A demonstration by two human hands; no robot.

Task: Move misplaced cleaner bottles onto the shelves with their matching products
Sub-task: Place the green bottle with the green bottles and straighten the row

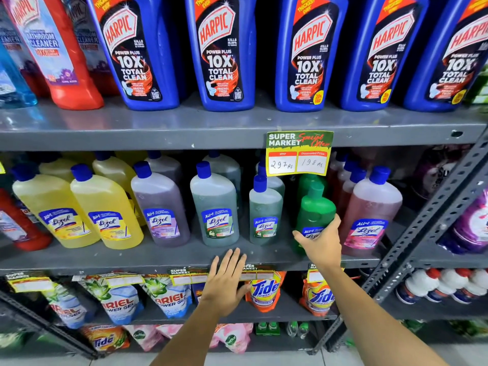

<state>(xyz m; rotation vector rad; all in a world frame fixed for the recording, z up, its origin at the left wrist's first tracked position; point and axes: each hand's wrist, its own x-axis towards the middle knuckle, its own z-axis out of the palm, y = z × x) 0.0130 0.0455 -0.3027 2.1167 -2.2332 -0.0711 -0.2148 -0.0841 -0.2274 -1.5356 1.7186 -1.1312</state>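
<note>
Gripping the green bottle (315, 207) right of centre, my right hand (320, 243) has its fingers clamped on its label on the middle shelf (158, 256); left hand (224, 282) hovers with fingers apart. Placement looks nearly done; other misplaced bottles may remain.

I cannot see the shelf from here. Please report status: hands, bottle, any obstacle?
Right hand gripping green Lizol bottle on middle shelf. Left hand open, empty, at shelf edge. Price tag hangs just above bottle.
</note>
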